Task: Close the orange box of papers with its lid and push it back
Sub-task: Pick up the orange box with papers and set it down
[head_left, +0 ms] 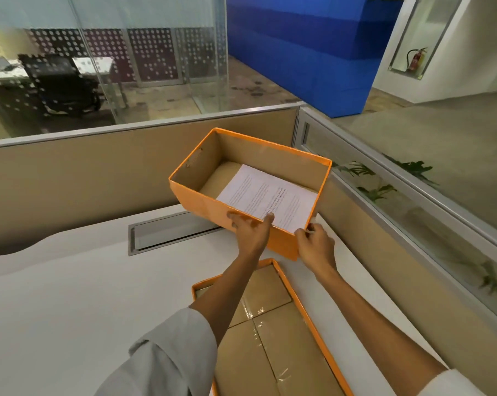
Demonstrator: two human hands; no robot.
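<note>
An open orange box point(201, 198) stands on the white desk near the far right corner, with white printed papers point(267, 197) lying inside it. Its orange lid point(270, 332) lies upside down on the desk nearer to me, brown cardboard inside facing up. My left hand point(251, 228) grips the box's near rim, thumb over the edge onto the papers. My right hand point(316, 242) pinches the near right corner of the box. Both forearms cross above the lid.
A metal cable slot point(167, 232) is set into the desk point(70, 295) left of the box. Beige partition walls point(98, 167) close the desk at the back and right, with a glass panel point(413, 201) on the right one.
</note>
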